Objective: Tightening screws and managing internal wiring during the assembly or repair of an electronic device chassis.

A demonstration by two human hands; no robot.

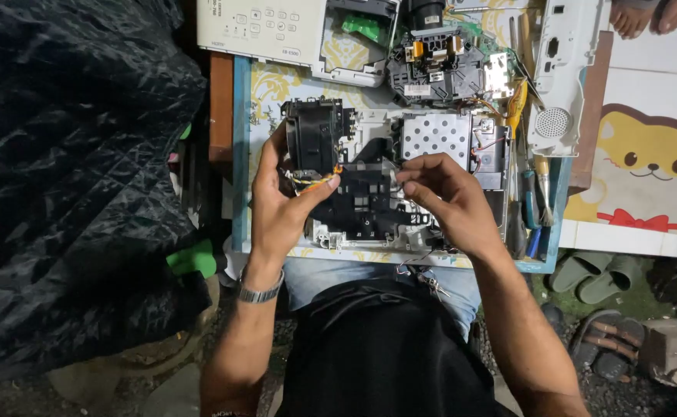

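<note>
An opened white projector chassis (pixel 400 147) lies on a small patterned table, with a black fan block (pixel 313 135) at its left and a perforated metal shield (pixel 434 137) at its right. My left hand (pixel 280 202) pinches a thin bundle of coloured wires (pixel 317 179) between thumb and fingers, just under the fan block. My right hand (pixel 446 197) hovers over the black plastic frame (pixel 362 202) in the middle, fingertips bunched together; whether it holds anything small is not clear.
A round black lens assembly (pixel 435 66) and a white top cover with buttons (pixel 265 27) lie at the table's far side. A white side panel (pixel 561 73) and screwdrivers (pixel 535 197) sit at the right. A dark quilted cover (pixel 68 170) fills the left. Sandals (pixel 597 270) lie on the floor.
</note>
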